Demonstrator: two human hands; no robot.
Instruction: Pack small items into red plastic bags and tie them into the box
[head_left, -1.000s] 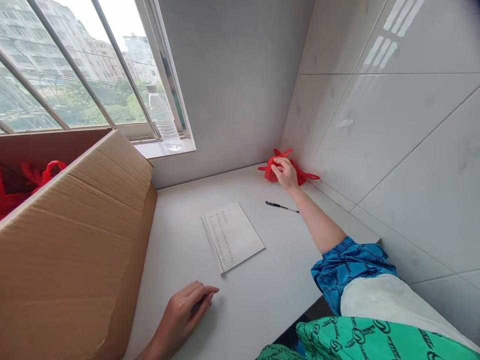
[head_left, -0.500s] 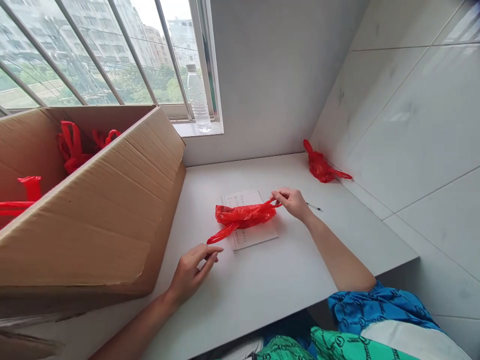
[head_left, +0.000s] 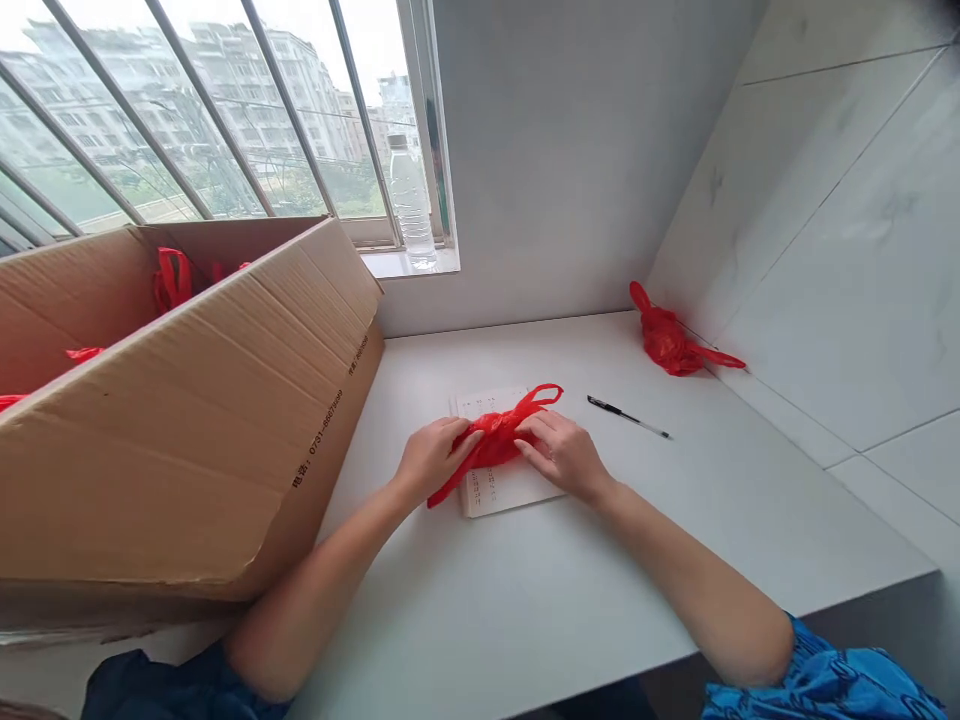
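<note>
A red plastic bag [head_left: 495,436] lies bunched over a white notebook [head_left: 510,490] with rows of small writing. My left hand [head_left: 435,455] is closed on the bag's left end, and one of the bag's handles trails below it toward the lower left. At the other end, my right hand [head_left: 559,452] grips the bag with its fingers bent. A looped handle sticks up above the right hand. What is inside the bag is hidden. To the right of the notebook lies a black-capped pen [head_left: 628,416].
A large open cardboard box [head_left: 225,430] with several red bags inside stands at the left. Another red plastic bag [head_left: 671,343] rests in the back right corner of the white table [head_left: 480,610]. A clear water bottle [head_left: 412,205] stands on the windowsill.
My left hand has moved up and right onto the bag. My right hand has let go of the handle and now holds the bag's right end. The view has shifted slightly.
</note>
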